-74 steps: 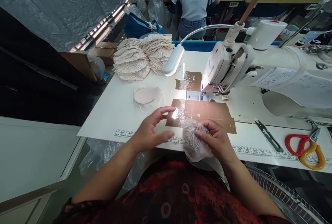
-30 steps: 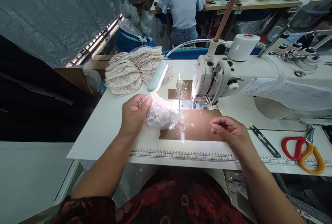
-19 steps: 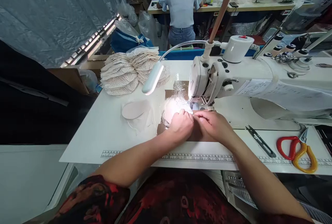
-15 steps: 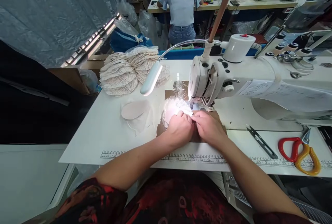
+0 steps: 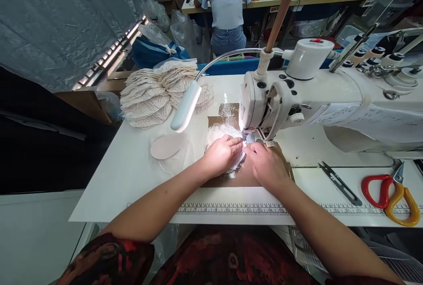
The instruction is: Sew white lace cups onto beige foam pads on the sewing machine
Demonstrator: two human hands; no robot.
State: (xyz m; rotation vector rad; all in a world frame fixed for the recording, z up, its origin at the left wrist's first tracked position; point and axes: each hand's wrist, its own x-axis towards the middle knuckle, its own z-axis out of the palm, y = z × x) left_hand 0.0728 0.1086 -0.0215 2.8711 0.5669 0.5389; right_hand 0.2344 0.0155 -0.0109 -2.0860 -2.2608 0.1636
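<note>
Under the needle of the white sewing machine (image 5: 264,100) lies a round white lace piece (image 5: 220,131), brightly lit by the lamp. My left hand (image 5: 222,157) rests flat on the lace, fingers stretched out toward the needle. At the lace's right edge, just in front of the presser foot, my right hand (image 5: 269,164) has its fingers curled, with the fingertips pinching the edge. Brown board (image 5: 246,177) lies beneath the lace and hands. Part of the lace is hidden under my left hand.
Stacked lace pieces (image 5: 147,100) sit behind on the left, near a pale oval piece on sheer fabric (image 5: 168,146). A gooseneck lamp (image 5: 187,106) arches over the table. Thread snips (image 5: 340,183) and scissors (image 5: 390,194) lie right. A person (image 5: 228,3) sits beyond.
My left hand has shifted slightly left and its bunched fingers have flattened out over the lace. More lace shows between my hands. My right hand stays near the needle. The view has shifted slightly.
</note>
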